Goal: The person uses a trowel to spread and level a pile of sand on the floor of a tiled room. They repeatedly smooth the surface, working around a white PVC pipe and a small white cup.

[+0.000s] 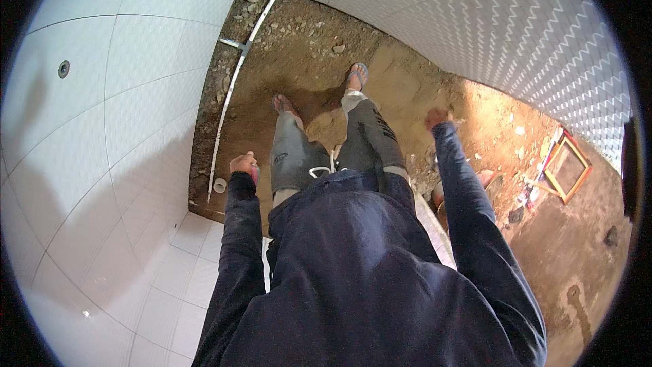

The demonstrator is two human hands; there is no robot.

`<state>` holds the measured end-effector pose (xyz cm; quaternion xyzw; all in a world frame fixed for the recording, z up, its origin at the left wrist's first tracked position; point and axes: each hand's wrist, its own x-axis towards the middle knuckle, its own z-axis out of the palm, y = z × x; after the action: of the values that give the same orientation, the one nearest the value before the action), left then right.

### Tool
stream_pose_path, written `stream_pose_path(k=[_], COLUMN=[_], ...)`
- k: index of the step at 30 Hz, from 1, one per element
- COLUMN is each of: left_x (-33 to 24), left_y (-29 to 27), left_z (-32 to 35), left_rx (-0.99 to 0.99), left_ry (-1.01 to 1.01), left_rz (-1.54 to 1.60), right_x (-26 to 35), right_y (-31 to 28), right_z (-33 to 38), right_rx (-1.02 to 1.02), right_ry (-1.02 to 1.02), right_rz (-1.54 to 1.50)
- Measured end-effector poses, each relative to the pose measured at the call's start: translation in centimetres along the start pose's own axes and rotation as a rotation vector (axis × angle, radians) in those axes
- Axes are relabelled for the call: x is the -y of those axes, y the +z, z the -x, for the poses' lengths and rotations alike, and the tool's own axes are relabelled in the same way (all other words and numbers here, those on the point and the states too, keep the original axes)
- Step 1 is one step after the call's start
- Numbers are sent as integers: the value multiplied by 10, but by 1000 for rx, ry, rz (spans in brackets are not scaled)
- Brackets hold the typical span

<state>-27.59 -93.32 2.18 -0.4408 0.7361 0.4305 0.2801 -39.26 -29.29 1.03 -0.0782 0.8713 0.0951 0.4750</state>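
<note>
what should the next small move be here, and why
Probably bring the left foot level with the right foot, clear of the white pipe. The left foot sits farther back, the pipe lies on that side near the tiled wall, and the stony dirt ground calls for careful placing in open footwear.

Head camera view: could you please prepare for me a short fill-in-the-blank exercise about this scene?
The long pipe on the soil is ____ in colour.
The hand nearer to this pipe is the ____ one.
The rectangular frame lies on the picture's ____ side.
The small round fitting sits in a tiled ____.

Missing words: white; left; right; wall.
</note>
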Motion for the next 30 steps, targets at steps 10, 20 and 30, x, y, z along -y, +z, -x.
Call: stream_pose_path(k=[10, 20, 30], left_x=[77, 319, 389], left_y=[-100, -141, -184], left_z=[-47, 60, -26], left_rx=[-11, 41, -16], left_ry=[-14, 89, 104], left_rz=[-82, -152, -82], right_x=[237, 333, 422], right_y=[46, 270, 555], right_z=[76, 114, 259], right_rx=[-305, -42, 89], right_ry=[291, 280, 619], right_rz=[-674, -1077, -1777])
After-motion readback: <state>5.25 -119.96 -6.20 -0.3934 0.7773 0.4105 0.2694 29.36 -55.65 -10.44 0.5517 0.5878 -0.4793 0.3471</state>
